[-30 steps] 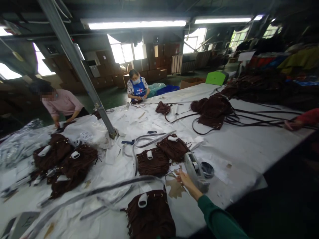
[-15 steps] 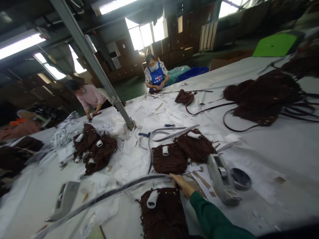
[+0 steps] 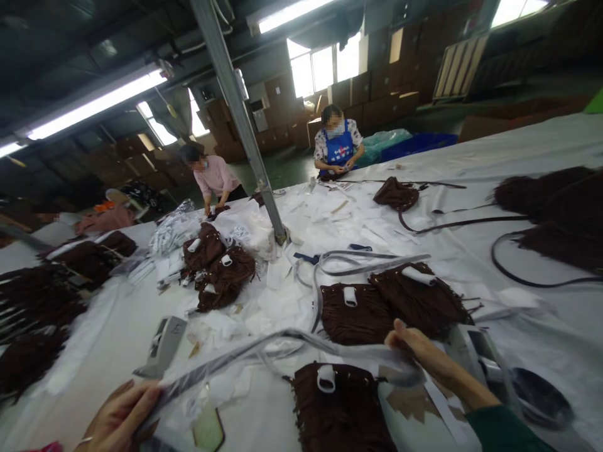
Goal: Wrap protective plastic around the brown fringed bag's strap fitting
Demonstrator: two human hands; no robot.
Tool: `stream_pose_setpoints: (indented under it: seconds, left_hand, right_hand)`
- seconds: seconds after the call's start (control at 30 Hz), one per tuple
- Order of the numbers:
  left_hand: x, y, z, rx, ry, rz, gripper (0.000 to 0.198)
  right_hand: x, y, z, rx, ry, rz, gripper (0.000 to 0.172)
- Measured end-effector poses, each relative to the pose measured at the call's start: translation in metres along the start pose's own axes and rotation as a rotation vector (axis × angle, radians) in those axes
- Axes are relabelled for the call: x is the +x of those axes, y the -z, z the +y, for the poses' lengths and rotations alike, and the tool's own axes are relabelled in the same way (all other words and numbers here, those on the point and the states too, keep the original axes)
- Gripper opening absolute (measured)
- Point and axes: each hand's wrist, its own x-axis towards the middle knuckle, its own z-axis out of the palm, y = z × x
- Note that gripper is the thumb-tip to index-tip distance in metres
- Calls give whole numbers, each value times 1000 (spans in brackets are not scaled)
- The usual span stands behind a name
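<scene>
A long dark strap in clear plastic wrap [image 3: 226, 359] spans the front of the table between my hands. My left hand [image 3: 123, 411], at the lower left, is closed on its near end. My right hand [image 3: 417, 348] pinches the other end, above and right of a brown fringed bag [image 3: 336, 408] with a white paper roll. Two more brown bags [image 3: 354, 314] lie just behind, beside another wrapped strap [image 3: 318, 292]. The fingertips of my right hand are partly hidden by the plastic.
Tape dispensers stand at the left [image 3: 162, 345] and right [image 3: 485, 358]. A metal post [image 3: 245, 125] rises from the table. Brown bags are heaped at left [image 3: 226, 276] and far right [image 3: 565, 220]. Two people work across the table. A phone-like object [image 3: 208, 429] lies in front.
My left hand has come into view holding the strap. My right hand is now further right in the picture, with the strap's end lifted over the front bag. The view has turned left.
</scene>
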Motion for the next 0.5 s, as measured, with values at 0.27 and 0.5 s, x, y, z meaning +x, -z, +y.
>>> stream_pose_setpoints:
  seconds: [0.27, 0.5]
  left_hand:
    - [-2, -16, -12, 41, 30, -290, 49]
    - [-23, -76, 9, 273, -230, -790, 43]
  right_hand:
    - [-32, -36, -66, -346, 262, -410, 71]
    - [-39, -78, -84, -386, 486, -260, 52]
